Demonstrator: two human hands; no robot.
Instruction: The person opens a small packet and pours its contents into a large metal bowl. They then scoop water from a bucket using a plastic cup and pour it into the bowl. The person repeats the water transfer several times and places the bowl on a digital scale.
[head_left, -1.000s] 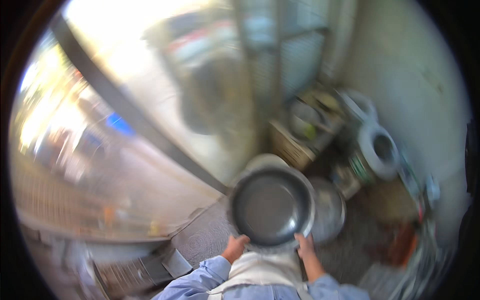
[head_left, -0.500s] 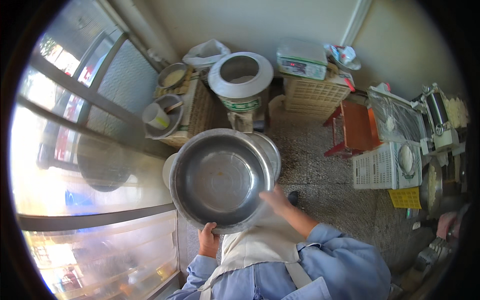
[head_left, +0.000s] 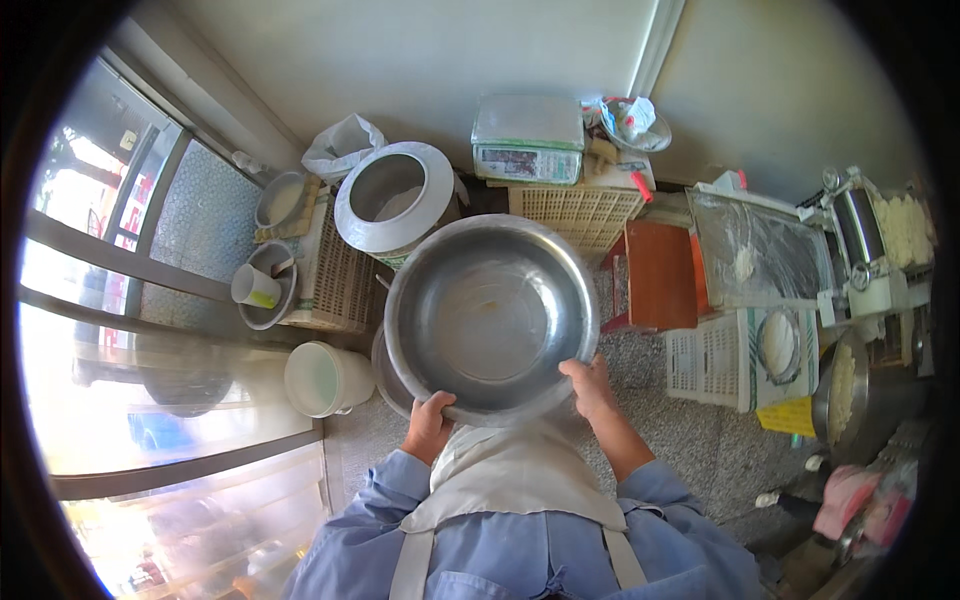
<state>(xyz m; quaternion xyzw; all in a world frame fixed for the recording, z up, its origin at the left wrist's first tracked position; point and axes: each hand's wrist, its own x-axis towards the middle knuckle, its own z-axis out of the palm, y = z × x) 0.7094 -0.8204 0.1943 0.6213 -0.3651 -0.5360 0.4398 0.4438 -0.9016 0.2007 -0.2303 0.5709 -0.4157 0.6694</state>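
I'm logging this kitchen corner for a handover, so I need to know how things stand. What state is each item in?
Steel bowl: empty, held at its near rim.
Left hand: gripping the bowl rim.
Right hand: gripping the bowl rim.
White-rimmed bin: lid off, open.
White bucket: lying tipped on its side.
Cup: upright in a small bowl.
Plastic crate: upside down, scale on top.

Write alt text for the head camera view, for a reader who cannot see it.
Seen from above, a person in a blue shirt and pale apron holds a large empty steel basin by its near rim, left hand and right hand. Below it are a speckled floor, a white bucket, plastic crates and a round metal-rimmed bin.
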